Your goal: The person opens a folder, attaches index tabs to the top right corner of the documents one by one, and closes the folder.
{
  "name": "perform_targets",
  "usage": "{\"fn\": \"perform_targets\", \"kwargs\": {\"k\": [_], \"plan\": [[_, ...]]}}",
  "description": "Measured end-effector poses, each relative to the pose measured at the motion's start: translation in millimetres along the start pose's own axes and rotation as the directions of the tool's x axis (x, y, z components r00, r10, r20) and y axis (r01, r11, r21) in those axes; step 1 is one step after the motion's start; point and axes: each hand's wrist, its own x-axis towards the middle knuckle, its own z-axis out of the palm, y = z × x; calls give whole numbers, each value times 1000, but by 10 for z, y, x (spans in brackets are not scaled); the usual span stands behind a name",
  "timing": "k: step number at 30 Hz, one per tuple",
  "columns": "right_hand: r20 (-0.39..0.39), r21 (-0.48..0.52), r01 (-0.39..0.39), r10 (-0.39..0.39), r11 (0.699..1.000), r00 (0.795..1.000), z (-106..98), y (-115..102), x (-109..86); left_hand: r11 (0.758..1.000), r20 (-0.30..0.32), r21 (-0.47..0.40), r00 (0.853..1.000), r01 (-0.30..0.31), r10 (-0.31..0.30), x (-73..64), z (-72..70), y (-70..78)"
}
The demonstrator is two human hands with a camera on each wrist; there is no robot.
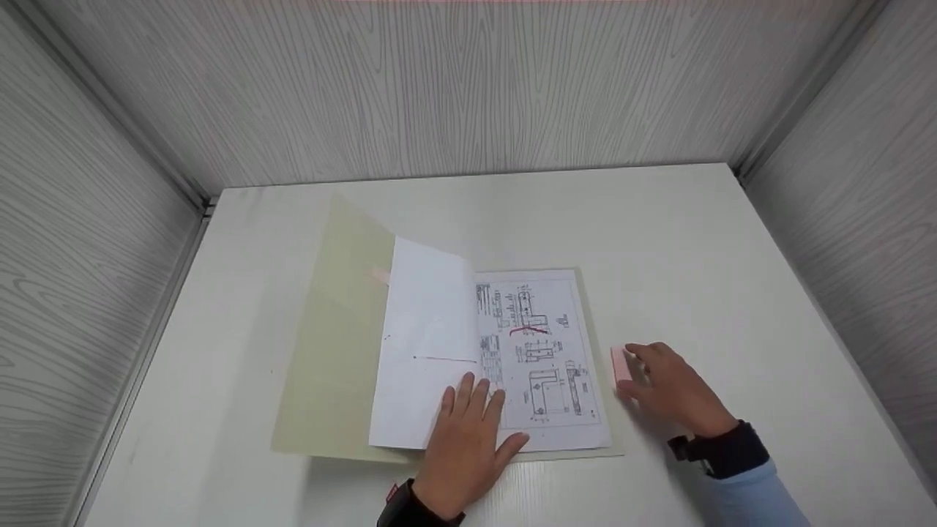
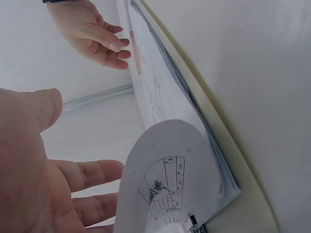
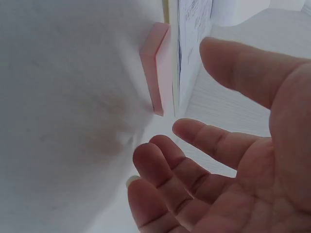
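A pale yellow-green folder [image 1: 329, 329] lies spread on the table, with a white sheet [image 1: 432, 307] curving up along its fold. My left hand [image 1: 468, 446] rests on the lower part of this sheet, fingers straight and spread; the left wrist view shows the page bowed beside the fingers. Right of the fold is a page of technical drawings [image 1: 553, 410] with a red mark. A pink sticky-note pad [image 3: 158, 68] lies by the folder's right edge. Around it, thumb and fingers apart, is my right hand [image 1: 677, 388]; the right wrist view shows space between them and the pad.
A small pink tab [image 1: 380, 276] shows on the inside of the raised cover. The white table [image 1: 659, 241] is bounded by wood-grain panels at the back [image 1: 468, 88], left and right.
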Motion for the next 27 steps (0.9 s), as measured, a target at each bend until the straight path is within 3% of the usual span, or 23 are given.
{"fn": "perform_targets", "kwargs": {"k": [6, 15, 21, 27], "plan": [[20, 6, -39, 39, 999, 999, 18, 4, 22, 999, 15, -34, 999, -40, 40, 1, -49, 88], [11, -7, -7, 7, 1000, 1000, 71, 62, 69, 983, 48, -113, 988, -141, 148, -8, -64, 236], [22, 53, -48, 47, 997, 999, 86, 76, 107, 958, -43, -153, 970, -243, 239, 11, -18, 264], [37, 130, -70, 66, 989, 997, 98, 52, 135, 926, -157, -209, 946, -314, 285, 56, 32, 308]]}}
